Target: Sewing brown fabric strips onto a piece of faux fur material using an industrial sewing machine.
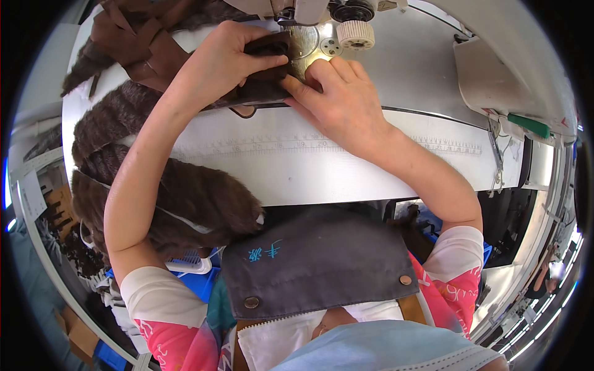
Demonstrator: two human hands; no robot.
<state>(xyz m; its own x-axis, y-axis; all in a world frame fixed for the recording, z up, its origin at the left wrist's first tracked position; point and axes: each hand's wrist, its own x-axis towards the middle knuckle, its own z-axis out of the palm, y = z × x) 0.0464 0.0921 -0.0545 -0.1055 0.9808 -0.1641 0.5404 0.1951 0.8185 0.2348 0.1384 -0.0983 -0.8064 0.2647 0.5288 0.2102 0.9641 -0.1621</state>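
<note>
A folded piece of dark brown cloth (267,77) lies at the metal needle plate (305,41) of a sewing machine. My left hand (226,62) grips its upper fold, thumb on top, just left of the plate. The fingertips of my right hand (340,102) pinch the cloth's lower right edge, with the other fingers curled. Brown fur (204,191) with pale tape along its seams hangs over the table's left front edge, below my left forearm. More fur and brown cloth strips (145,52) are heaped at the far left. The needle area is partly cut off at the top.
Above my hands sits the machine head with a white ridged knob (356,35). The machine's body (504,74) stands at the right, a green piece (529,125) on it. A ruler scale (297,144) runs along the white table. Metal tools (496,154) hang at the right edge.
</note>
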